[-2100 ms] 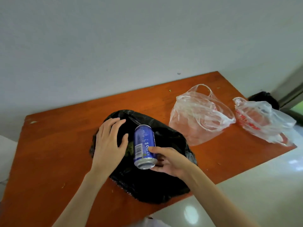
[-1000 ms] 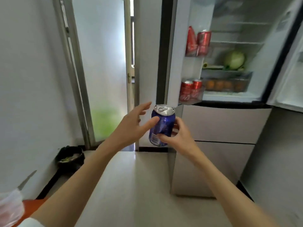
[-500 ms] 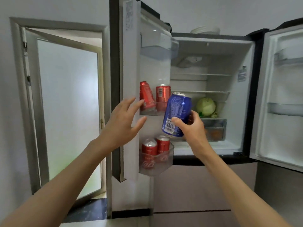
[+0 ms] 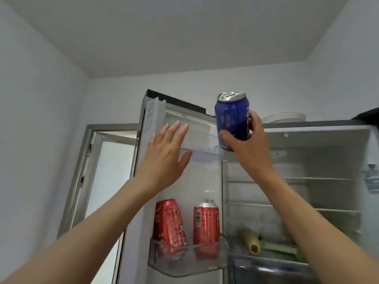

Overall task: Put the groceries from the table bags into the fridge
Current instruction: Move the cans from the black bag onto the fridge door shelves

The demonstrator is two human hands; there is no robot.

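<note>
My right hand [image 4: 249,144] grips a blue drink can [image 4: 232,117] upright, raised beside the top compartment [image 4: 202,140] of the open left fridge door [image 4: 152,128]. My left hand [image 4: 166,156] is spread with straight fingers in front of that same top compartment; whether it touches it I cannot tell. Two red cans [image 4: 205,224] stand in the clear door bin [image 4: 184,261] lower down. The fridge interior [image 4: 297,193] is open, with white wire shelves.
A greenish vegetable [image 4: 251,240] lies on a lower fridge shelf. White plates [image 4: 284,117] sit on top of the fridge. A glass door frame [image 4: 90,160] stands left of the fridge door. The right fridge door [image 4: 372,177] is open at the frame edge.
The view has tilted up. My right hand has lifted the blue can from mid-door height to the top compartment. My left hand rose with it, still spread.
</note>
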